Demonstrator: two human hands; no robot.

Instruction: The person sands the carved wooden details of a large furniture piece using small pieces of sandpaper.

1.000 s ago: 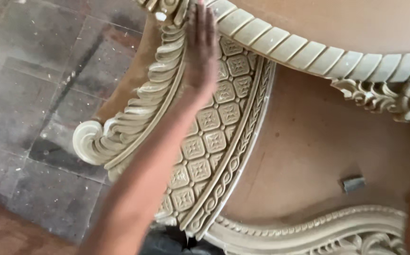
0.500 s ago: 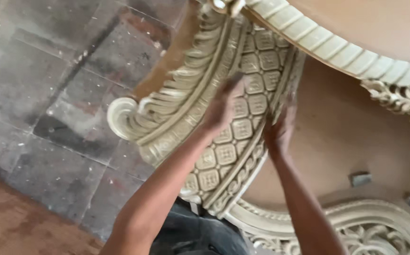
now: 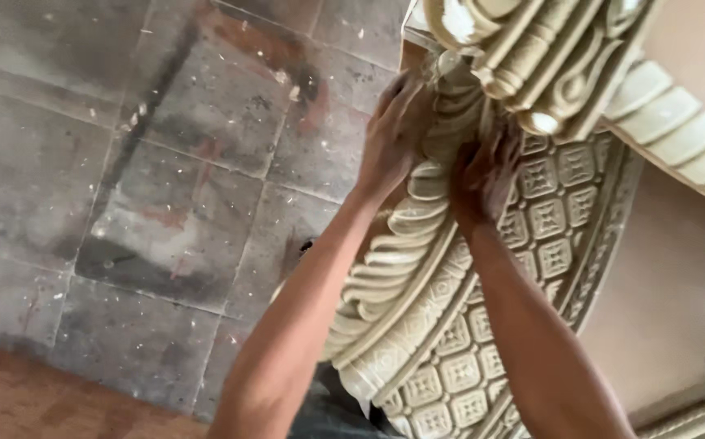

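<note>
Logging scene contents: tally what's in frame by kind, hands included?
Hands: 2, left hand and right hand, both on the leg
Carved cream furniture leg: 1
Ribbed tabletop edge: 1
Tiled floor: 1
Total: 5

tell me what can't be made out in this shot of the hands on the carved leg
- Head view: the fingertips of the left hand are hidden behind the ribbed scroll of the carved leg, so its grip is unclear.
- Head view: the fingers of the right hand press into a shadowed groove; anything under them is hidden.
- Head view: the round tabletop is cut off by the right edge.
- Head view: the leg's foot is hidden behind the forearms.
</note>
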